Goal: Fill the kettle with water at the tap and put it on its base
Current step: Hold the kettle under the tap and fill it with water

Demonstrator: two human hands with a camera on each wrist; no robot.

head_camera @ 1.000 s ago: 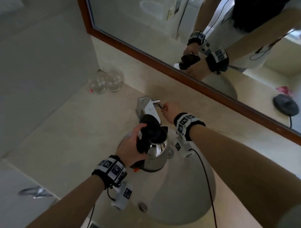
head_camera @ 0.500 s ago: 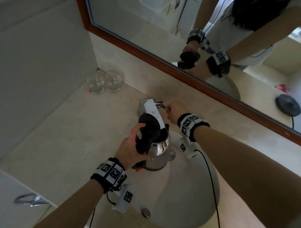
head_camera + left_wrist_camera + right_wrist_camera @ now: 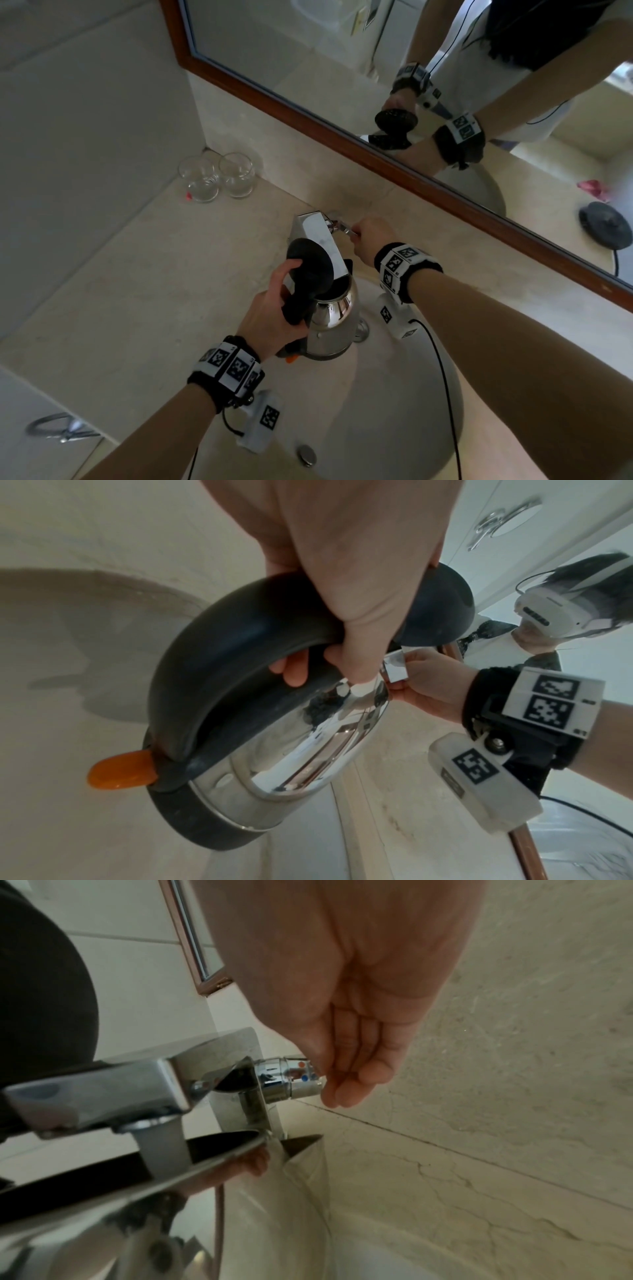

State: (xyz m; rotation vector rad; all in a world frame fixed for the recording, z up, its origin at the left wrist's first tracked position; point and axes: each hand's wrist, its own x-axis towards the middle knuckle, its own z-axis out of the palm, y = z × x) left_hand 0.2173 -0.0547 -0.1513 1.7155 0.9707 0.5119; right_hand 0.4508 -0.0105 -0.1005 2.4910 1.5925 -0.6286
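Kettle (image 3: 334, 318) held at centre of the head view, above the basin (image 3: 404, 411), lid (image 3: 310, 265) hinged open, mouth under the tap (image 3: 320, 236) spout. Left hand (image 3: 274, 315) wrapped round the black handle (image 3: 240, 653), grip clamped on it, thumb up near the lid. Right hand (image 3: 371, 240) at the tap control knob (image 3: 294, 1079), fingertips (image 3: 346, 1093) curled against its end; grip closed on the knob, apparently to regulate flow. Stream of water (image 3: 166, 1148) seen in the right wrist view, falling from the spout into the kettle mouth. Fill level hidden. Risks, as judgements: overfilling, caused by no sight of the level past the raised lid; splashing onto the counter (image 3: 137, 291) or the orange switch (image 3: 121, 771) at the foot of the handle, caused by opening the knob too far or letting the mouth drift off the stream; collision of lid or rim with the spout when lifting away, caused by close clearance; sagging or tilting as weight grows in a one-handed hold. Base (image 3: 604, 222) visible only as a reflection at right in the mirror (image 3: 342, 58), so behind the viewpoint; wet underside set on it a further hazard. Two glasses (image 3: 217, 180) at upper left, well apart
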